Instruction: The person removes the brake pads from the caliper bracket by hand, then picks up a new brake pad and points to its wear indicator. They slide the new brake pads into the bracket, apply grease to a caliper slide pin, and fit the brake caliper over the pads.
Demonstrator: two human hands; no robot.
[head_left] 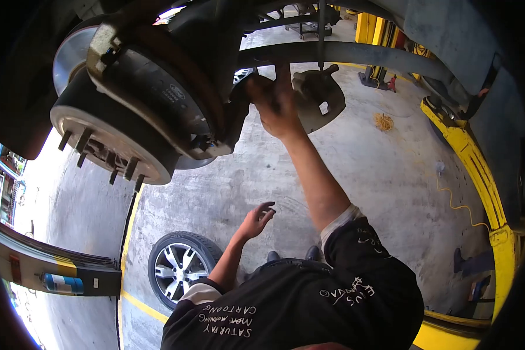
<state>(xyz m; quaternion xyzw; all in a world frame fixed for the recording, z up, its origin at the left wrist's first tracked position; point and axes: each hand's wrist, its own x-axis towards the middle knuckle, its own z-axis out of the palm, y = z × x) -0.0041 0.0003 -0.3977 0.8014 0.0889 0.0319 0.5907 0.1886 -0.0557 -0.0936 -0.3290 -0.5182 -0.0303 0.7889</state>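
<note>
My right hand [277,111] is raised behind the brake assembly, beside a dark part of the wheel hub area. Its fingers are shadowed and blurred, so their grip does not show. To its left is the brake disc [114,137] with several wheel studs. A brake pad [168,96] marked "Ford" sits within the rusty, dirty bracket [108,70] around the disc. Lower down, my left hand [258,220] hangs free over the floor, its thumb and fingers apart with nothing in them. A dark metal part [316,96] is just right of my right hand.
A wheel with tyre [181,268] lies on the concrete floor by my left arm. Yellow lift posts [472,160] rise on the right. A coiled yellow cord [384,121] rests on the floor. A blue can [63,283] is on the lift arm at left.
</note>
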